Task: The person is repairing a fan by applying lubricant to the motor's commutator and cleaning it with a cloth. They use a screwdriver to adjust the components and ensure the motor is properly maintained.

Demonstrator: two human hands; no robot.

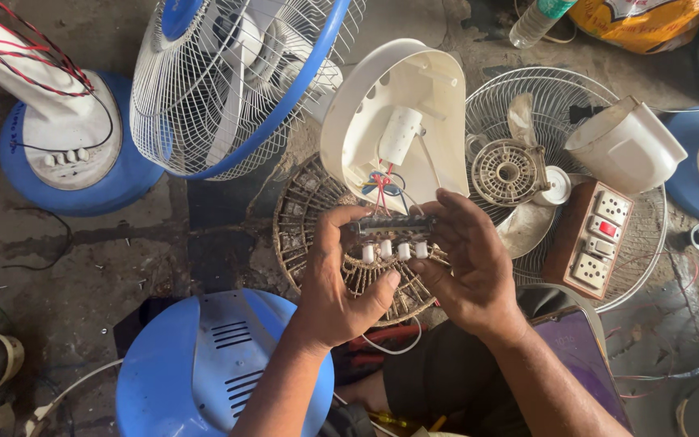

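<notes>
Both my hands hold a small black switch block (392,227) with several white push buttons underneath. My left hand (337,279) grips its left end, thumb pressed under the buttons. My right hand (467,263) grips its right end. Red, blue and white wires (382,184) run from the block up into an open white plastic fan housing (366,105), which holds a white cylinder-shaped capacitor (400,133).
A blue-rimmed white fan cage (204,105) stands upper left beside a blue fan base (82,174). A dirty grille (301,222) lies beneath my hands. A wire guard with a fan blade (527,174), a switch board (596,239) and another blue base (196,364) surround me.
</notes>
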